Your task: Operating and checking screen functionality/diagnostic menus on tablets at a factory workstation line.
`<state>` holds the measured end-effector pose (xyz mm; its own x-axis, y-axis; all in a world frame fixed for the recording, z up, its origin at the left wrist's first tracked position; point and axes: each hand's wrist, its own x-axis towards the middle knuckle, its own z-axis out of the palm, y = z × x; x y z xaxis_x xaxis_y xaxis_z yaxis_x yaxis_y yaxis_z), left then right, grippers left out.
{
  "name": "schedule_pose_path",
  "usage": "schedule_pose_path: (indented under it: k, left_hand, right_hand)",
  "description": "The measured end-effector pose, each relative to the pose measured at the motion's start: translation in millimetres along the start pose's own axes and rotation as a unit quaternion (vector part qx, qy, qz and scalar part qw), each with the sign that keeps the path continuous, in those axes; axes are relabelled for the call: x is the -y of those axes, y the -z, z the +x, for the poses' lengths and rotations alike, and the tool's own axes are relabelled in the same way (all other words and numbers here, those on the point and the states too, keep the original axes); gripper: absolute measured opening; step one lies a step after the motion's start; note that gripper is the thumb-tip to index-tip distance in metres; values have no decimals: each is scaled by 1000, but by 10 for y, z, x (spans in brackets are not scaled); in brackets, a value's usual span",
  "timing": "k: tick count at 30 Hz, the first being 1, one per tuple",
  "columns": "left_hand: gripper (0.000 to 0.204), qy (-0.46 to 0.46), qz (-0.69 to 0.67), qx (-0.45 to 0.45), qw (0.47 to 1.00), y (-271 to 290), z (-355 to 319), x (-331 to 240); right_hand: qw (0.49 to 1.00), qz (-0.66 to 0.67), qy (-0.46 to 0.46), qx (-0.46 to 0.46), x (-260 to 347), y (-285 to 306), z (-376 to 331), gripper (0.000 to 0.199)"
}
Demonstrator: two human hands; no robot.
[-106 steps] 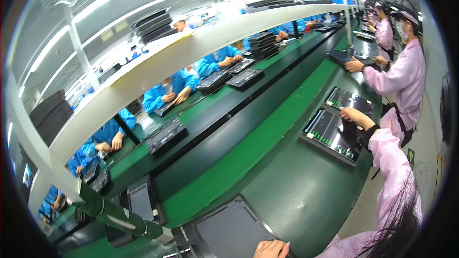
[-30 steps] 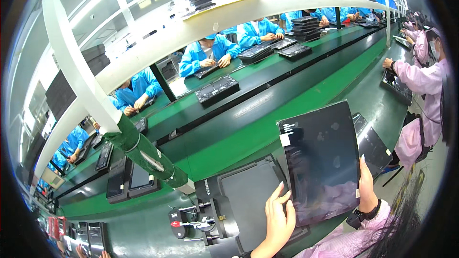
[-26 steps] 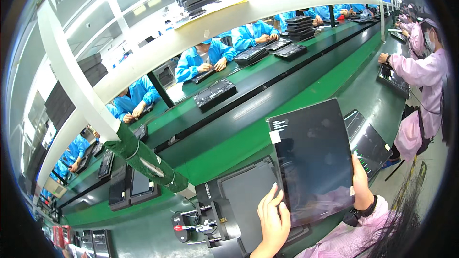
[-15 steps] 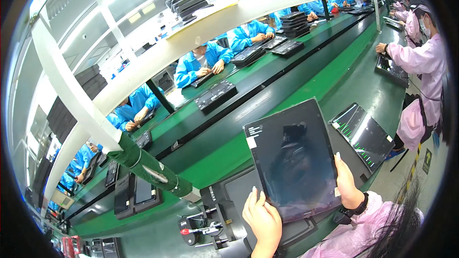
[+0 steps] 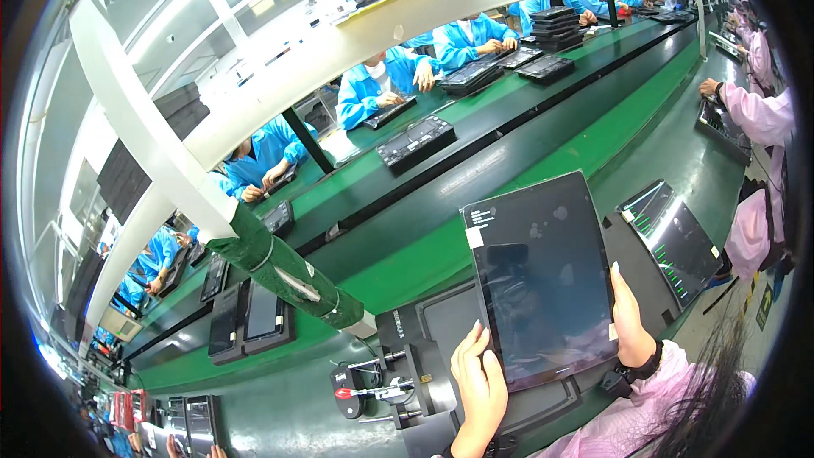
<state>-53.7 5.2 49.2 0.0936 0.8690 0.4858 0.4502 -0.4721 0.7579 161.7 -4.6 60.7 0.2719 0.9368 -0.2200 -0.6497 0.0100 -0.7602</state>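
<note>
A dark tablet with a glossy screen is held tilted up in front of me, between both hands. My left hand grips its lower left edge, with the fingers along the side. On the opposite edge, my right hand holds the lower right side, thumb up. Pale stickers show at the tablet's upper left and lower right. Beneath it lies a black tray, partly hidden by the tablet. Beside my left hand stands a clamp fixture with a red-tipped lever and metal rods.
Another screen with green strips lies to the right on a black tray. A green-wrapped post rises at the left. Across the green bench, co-workers in blue handle devices; a person in pink works at the right. Trays sit behind the post.
The whole view has shifted, so the bench and post appear farther right. My hands keep their hold on the tablet. Across the bench, a co-worker's hand has lifted off a device.
</note>
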Motion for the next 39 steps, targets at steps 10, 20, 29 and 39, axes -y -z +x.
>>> schedule_pose_path:
  k: [10, 20, 29, 39]
  left_hand:
    - [51, 21, -2, 1, 1000, -92, -51, -6]
    - [24, 37, -54, -46, 997, -51, -76, 83]
    - [31, 170, -306, 8, 937, -23, -150, -18]
    - [40, 111, -212, 20, 971, -290, -416, 80]
  right_hand:
    - [997, -57, 28, 32, -13, -16, -50, 47]
    - [999, -18, 24, -22, -57, -19, -29, 44]
    - [988, 139, -63, 24, -26, -33, 10, 42]
    - [951, 237, -145, 135, -23, -52, -9, 42]
